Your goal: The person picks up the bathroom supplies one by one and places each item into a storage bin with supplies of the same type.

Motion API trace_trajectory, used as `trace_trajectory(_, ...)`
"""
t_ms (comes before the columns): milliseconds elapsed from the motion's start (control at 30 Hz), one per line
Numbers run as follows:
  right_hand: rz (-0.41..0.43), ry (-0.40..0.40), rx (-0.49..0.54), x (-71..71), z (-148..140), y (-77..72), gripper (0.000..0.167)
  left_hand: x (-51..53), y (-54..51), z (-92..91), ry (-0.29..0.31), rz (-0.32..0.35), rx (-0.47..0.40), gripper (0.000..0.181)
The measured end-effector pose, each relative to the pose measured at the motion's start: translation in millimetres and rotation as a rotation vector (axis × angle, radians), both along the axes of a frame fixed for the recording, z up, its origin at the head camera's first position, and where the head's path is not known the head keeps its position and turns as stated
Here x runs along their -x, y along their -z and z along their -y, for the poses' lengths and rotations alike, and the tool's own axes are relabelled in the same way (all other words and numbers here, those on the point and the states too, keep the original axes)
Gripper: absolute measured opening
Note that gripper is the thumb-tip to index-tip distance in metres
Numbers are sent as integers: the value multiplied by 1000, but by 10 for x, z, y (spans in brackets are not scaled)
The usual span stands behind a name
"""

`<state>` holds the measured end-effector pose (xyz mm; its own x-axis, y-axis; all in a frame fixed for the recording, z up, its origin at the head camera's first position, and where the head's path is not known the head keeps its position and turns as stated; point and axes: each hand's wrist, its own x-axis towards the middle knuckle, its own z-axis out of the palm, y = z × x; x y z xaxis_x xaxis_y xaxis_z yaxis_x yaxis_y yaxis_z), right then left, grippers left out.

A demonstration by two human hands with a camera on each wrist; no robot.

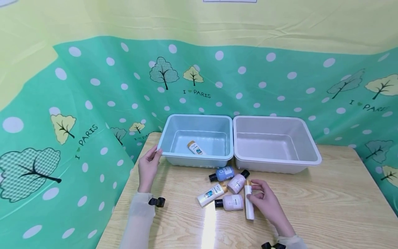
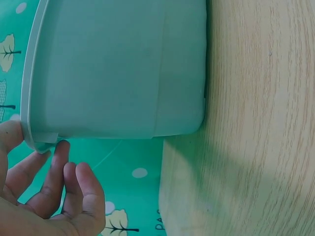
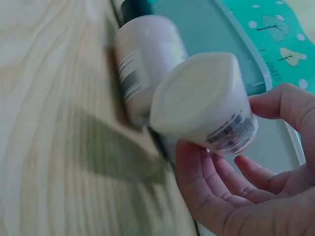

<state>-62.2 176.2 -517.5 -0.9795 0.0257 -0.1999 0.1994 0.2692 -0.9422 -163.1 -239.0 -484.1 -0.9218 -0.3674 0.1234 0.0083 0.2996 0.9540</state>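
Observation:
The left hand (image 1: 149, 167) pinches the near left corner of the blue bin (image 1: 199, 156); in the left wrist view its thumb and fingers (image 2: 62, 152) are at the bin's rim (image 2: 28, 83). A white bottle with a gold cap (image 1: 249, 204) is held between the thumb and fingers of the right hand (image 1: 268, 204). The right wrist view shows that bottle's base (image 3: 197, 93) above the table, beside a pink bottle (image 3: 147, 59). Another white gold-capped bottle (image 1: 195, 148) lies inside the blue bin.
A grey-lilac bin (image 1: 276, 160) stands right of the blue one. On the wooden table (image 1: 335, 193) before the bins lie a blue bottle (image 1: 225, 173), a pink bottle with black cap (image 1: 237, 183), another pink bottle (image 1: 233, 202) and a white bottle (image 1: 211, 195). Patterned cloth hangs behind.

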Motion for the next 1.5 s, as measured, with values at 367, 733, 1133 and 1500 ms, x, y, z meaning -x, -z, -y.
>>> trace_trajectory(367, -24, -33, 226, 28, 52, -186, 62, -5, 3, -12, -10, 21, 18, 52)
trace_trajectory(733, -111, -115, 221, 136, 153, -522, 60, 5, 20, -3, -10, 21, 11, 53)
trace_trajectory(1133, -210, -151, 190, 521, 266, -943, 60, -4, -3, -8, -5, 20, -13, 51)
trace_trajectory(1500, -179, -154, 249, 1025, 440, -1171, 63, 21, 22, -4, -12, 3, -7, 50)
